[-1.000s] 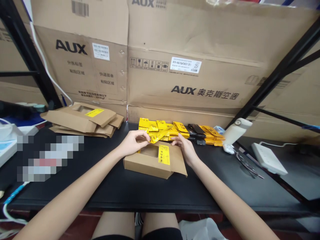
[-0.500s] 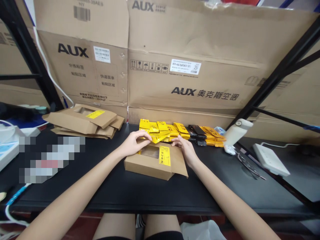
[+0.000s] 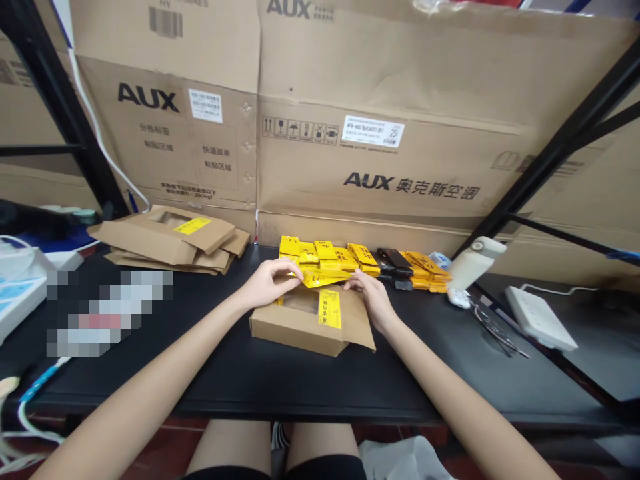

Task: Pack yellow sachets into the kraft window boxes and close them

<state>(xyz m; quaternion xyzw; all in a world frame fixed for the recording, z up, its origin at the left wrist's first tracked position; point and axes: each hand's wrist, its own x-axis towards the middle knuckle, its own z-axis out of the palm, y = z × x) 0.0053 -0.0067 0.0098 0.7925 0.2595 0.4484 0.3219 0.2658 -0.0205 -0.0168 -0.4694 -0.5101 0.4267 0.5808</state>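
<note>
Fingers (image 3: 293,267) of the left hand (image 3: 267,283) pinched one end of a flat yellow packet (image 3: 320,280), while the right hand (image 3: 373,300) pinched its other end, so the packet hung level between them just above the back edge of a small cardboard box (image 3: 305,327). That box, with a yellow label, lay on the black desk (image 3: 280,380) right beneath the fingers. Just beyond them lay a row of yellow packets (image 3: 350,259), and well off to their left a stack of flattened cartons (image 3: 165,240).
</note>
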